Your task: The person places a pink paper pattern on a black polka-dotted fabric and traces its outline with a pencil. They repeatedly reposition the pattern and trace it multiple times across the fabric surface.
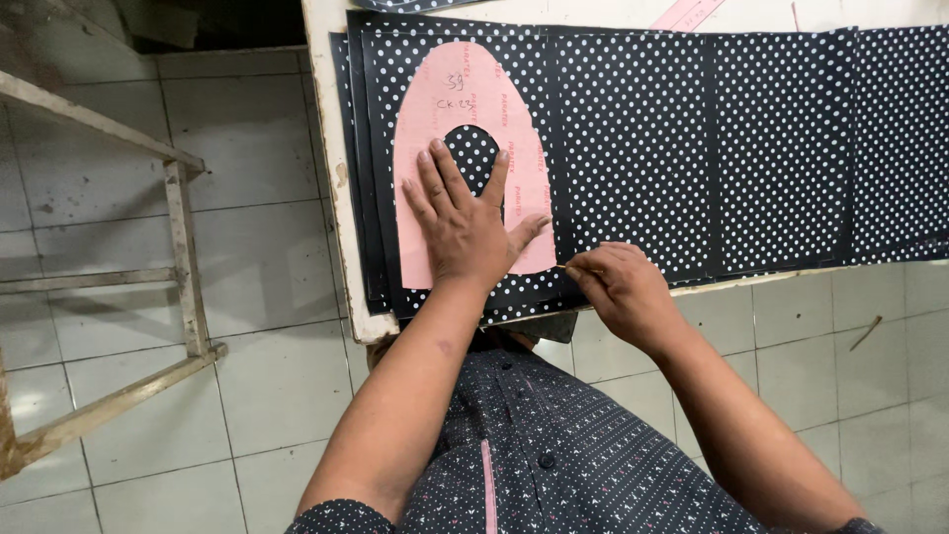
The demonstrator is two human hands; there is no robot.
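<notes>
- While the left hand lies flat with its fingers spread, it presses a pink shoe-upper template down onto dark polka-dot fabric; it grips nothing.
- Shaped like a rounded arch with an oval cut-out in its middle, the template lets the dotted cloth show through that hole, just above the left hand's fingertips.
- At the template's lower right corner, the right hand is pinched shut around a thin marking tool, whose tip touches the fabric just beside the template's edge.
- Several sheets of the fabric are stacked and laid side by side, covering most of the white worktable, with the template on the leftmost stack near the table's front left corner.
- Farther along the table, near its back edge, part of another pink strip shows.
- Left of the table stands a worn wooden frame on the pale tiled floor.
- Below the hands, the person's dark patterned shirt fills the lower middle of the view.
</notes>
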